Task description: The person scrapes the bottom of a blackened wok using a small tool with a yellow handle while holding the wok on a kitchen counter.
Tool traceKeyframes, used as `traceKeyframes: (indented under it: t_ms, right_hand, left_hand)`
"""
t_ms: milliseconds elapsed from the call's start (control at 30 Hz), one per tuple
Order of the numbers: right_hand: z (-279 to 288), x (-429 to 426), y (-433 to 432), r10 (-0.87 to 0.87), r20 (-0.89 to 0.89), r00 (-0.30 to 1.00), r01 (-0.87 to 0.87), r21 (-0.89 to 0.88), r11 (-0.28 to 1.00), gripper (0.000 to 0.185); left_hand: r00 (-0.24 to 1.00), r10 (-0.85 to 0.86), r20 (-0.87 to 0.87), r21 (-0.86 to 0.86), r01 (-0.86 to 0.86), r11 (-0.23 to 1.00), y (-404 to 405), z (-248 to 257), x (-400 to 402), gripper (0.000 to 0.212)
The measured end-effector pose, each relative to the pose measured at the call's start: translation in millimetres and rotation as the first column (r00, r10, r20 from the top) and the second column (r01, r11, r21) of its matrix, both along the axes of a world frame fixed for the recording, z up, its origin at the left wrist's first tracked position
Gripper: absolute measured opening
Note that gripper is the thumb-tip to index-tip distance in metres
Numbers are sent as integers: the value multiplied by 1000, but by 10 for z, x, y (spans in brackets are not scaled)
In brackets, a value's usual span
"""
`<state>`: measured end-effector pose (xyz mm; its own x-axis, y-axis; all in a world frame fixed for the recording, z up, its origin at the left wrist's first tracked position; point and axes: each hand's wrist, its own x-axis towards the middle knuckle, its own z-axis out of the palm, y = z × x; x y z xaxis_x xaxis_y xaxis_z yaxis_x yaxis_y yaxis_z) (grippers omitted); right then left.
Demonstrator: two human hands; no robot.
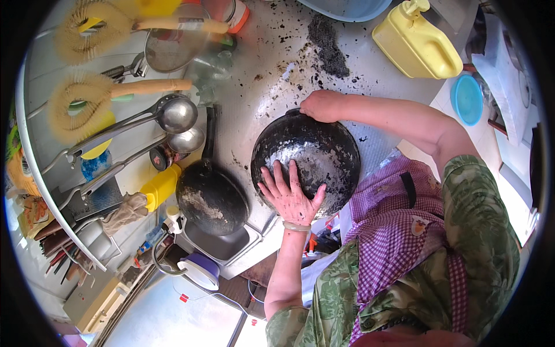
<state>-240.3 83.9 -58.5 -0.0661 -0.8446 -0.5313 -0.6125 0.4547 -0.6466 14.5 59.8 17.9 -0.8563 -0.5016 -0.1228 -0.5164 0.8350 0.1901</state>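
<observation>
A blackened wok (342, 152) with flaking patches rests on its side or bottom-up on the metal counter, its scorched outer surface showing. My left hand (292, 195), with a pale bangle at the wrist, lies flat on that surface, fingers spread. My right hand (323, 106) is closed around the wok's far rim beside a small dark lug. Left of the wok, a black frying pan (212, 197) lies with its worn underside up, partly over the sink. Black flakes (329, 47) and a dark pile of grit are scattered on the counter beyond.
Ladles (176, 113) and round bristle brushes (80, 106) hang from a rail at left. A yellow bottle (160, 186) stands near the steel sink (230, 249). A yellow jug (416, 43) and a pale blue basin (351, 11) are at the far side.
</observation>
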Motion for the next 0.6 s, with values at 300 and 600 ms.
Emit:
traceKeyframes:
  t_ms: [300,600]
  right_hand:
    - [38,-139,118,-17,67,998,18,-20,1000,25]
    - [15,-96,79,66,79,995,-67,11,998,34]
  left_hand:
    - [1000,11,-22,1,-11,1000,-4,-2,22,87]
    - [1000,13,-10,10,-13,1000,-4,16,2,87]
